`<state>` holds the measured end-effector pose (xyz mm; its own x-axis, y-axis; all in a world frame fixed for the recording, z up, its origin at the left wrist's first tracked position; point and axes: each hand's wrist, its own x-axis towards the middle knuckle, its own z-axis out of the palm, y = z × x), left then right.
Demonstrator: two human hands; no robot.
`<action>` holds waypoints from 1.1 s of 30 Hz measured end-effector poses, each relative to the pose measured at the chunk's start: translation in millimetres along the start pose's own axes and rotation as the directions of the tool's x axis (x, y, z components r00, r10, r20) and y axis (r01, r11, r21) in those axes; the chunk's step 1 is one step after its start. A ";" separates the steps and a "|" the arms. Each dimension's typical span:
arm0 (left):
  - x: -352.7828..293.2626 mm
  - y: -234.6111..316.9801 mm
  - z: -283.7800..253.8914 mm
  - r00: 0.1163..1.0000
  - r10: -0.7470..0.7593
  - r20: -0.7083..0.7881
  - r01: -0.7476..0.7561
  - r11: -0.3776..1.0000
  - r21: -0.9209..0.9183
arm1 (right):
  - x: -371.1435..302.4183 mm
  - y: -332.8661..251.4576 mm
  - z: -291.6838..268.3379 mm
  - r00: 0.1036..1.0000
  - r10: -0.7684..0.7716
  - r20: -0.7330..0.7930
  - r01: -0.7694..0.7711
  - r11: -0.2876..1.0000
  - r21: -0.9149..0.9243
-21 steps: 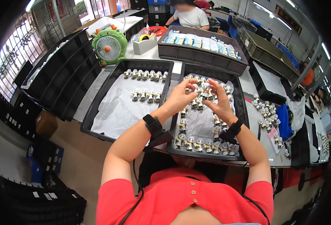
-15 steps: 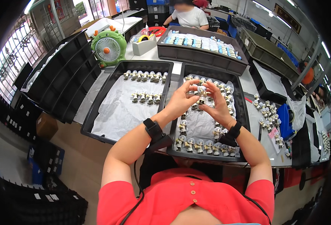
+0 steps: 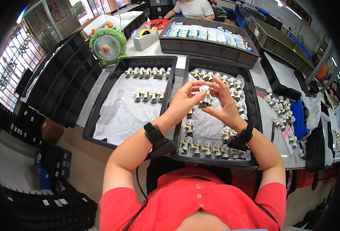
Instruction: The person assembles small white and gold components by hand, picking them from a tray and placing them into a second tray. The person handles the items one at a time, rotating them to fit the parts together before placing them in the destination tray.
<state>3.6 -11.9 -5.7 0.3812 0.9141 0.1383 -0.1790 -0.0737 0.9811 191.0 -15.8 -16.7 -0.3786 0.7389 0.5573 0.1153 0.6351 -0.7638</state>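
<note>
Between my two hands, above the right black tray (image 3: pixel 256 115), a small white-haired figurine (image 3: pixel 205 98) is held upright. My left hand (image 3: pixel 185 101) pinches it from the left, thumb and fingers near its head. From the other side my right hand (image 3: pixel 224 106) curls around it, thumb by its base and fingers behind its top. Under my hands the right tray is lined with white paper, with rows of like figurines (image 3: pixel 206 148) along its edges. Two short rows of figurines (image 3: pixel 148 95) stand in the left black tray (image 3: pixel 100 96), on crumpled paper.
A green fan (image 3: pixel 107 45) stands behind the left tray. A brown crate (image 3: pixel 201 46) of blue-and-white pieces sits at the back; a person (image 3: pixel 195 8) is beyond it. Loose figurines (image 3: pixel 281 109) and a blue tape dispenser (image 3: pixel 300 119) lie on the right. Black trays (image 3: pixel 60 84) lean at left.
The figurine has come slightly lower and nearer in my hands, its front showing more clearly. Both hands stay around it. The whole view has shifted a little.
</note>
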 end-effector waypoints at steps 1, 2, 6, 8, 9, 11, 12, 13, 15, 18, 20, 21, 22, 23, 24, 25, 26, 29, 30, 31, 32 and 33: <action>-0.1 0.3 0.2 1.000 0.005 -0.002 -0.005 1.000 -0.006 | -0.1 -0.1 -0.2 1.000 0.000 -0.003 0.000 1.000 -0.020; -1.6 2.1 0.9 1.000 -0.003 -0.005 0.003 1.000 0.003 | -0.7 -0.2 0.8 1.000 0.009 -0.007 -0.009 1.000 -0.014; -2.3 2.3 4.3 0.999 0.009 -0.031 -0.008 0.999 0.039 | -0.8 1.1 -0.6 1.000 0.005 0.003 -0.005 0.998 -0.066; -2.1 -0.5 5.1 0.999 0.020 -0.045 -0.018 0.999 0.033 | 0.0 2.3 -1.9 1.000 -0.011 0.020 0.013 0.994 -0.113; -2.1 0.6 5.7 0.999 0.020 -0.045 -0.019 1.000 0.022 | 1.1 0.5 -2.2 1.000 -0.021 0.023 0.024 0.991 -0.130; -3.4 1.5 6.6 0.998 -0.028 -0.062 0.024 0.997 -0.071 | 1.8 -0.7 -2.7 0.999 -0.037 0.010 0.038 0.990 -0.135; -4.2 2.4 6.3 0.995 -0.073 -0.073 0.062 0.986 -0.152 | 2.2 -1.0 -3.2 0.999 -0.046 -0.007 0.045 0.991 -0.125; -4.6 2.8 5.4 0.990 -0.119 -0.081 0.098 0.968 -0.232 | 2.5 -1.6 -3.5 0.998 -0.055 -0.023 0.052 0.992 -0.116; -5.2 3.2 1.6 0.989 -0.146 0.032 0.144 0.879 -0.455 | 1.8 -5.1 -2.6 0.997 -0.050 -0.065 0.045 0.996 -0.072; -4.6 0.7 2.1 0.980 -0.171 0.104 0.200 0.806 -0.557 | 2.2 -4.3 -4.7 0.990 -0.106 -0.090 0.098 0.991 -0.095; -4.7 -2.4 4.9 0.974 -0.194 0.119 0.227 0.795 -0.562 | 1.1 -3.1 -4.5 0.982 -0.162 -0.099 0.147 0.979 -0.144; -4.4 -3.4 5.9 0.966 -0.206 0.158 0.260 0.783 -0.566 | 0.7 -4.9 -4.3 0.981 -0.177 -0.078 0.162 0.972 -0.170; -4.2 -4.1 6.8 0.956 -0.217 0.198 0.292 0.770 -0.568 | 0.4 -6.1 -2.6 0.983 -0.175 -0.064 0.165 0.977 -0.137; -4.3 -4.8 7.7 0.945 -0.227 0.236 0.324 0.756 -0.569 | 0.1 -7.2 -0.2 0.984 -0.173 -0.050 0.167 0.981 -0.103; -4.4 -5.7 9.1 0.944 -0.217 0.247 0.322 0.764 -0.559 | -0.7 -7.6 1.0 0.985 -0.169 -0.038 0.166 0.983 -0.071; -4.8 -6.5 10.5 0.944 -0.208 0.257 0.320 0.772 -0.549 | -1.6 -6.5 1.5 0.986 -0.167 -0.013 0.167 0.986 -0.018; -5.3 -7.3 11.4 0.943 -0.199 0.267 0.318 0.780 -0.539 | -2.6 -6.6 1.9 0.984 -0.176 -0.011 0.176 0.984 -0.013; -7.6 -6.9 12.2 0.937 -0.204 0.285 0.337 0.746 -0.574 | -1.3 -9.6 0.6 0.978 -0.209 -0.018 0.207 0.977 -0.051; -8.9 -6.1 12.9 0.935 -0.214 0.282 0.345 0.730 -0.589 | -0.9 -11.2 -1.4 0.975 -0.218 -0.029 0.214 0.972 -0.099; -9.2 -5.9 13.4 0.936 -0.204 0.286 0.341 0.724 -0.600 | -0.4 -12.7 -2.9 0.973 -0.228 -0.039 0.220 0.964 -0.146; -10.0 -5.2 13.4 0.939 -0.207 0.276 0.336 0.726 -0.600 | 0.1 -14.1 -3.6 0.978 -0.203 -0.036 0.194 0.965 -0.179; -10.3 -4.4 14.0 0.940 -0.209 0.270 0.334 0.728 -0.599 | 0.2 -15.4 -4.8 0.983 -0.178 -0.037 0.166 0.963 -0.213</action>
<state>13.2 -26.5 -9.5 0.6405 0.7670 -0.0383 -0.5466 0.4904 0.6787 193.5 -24.4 -3.2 -0.3590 0.6220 0.6959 0.2439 0.7822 -0.5733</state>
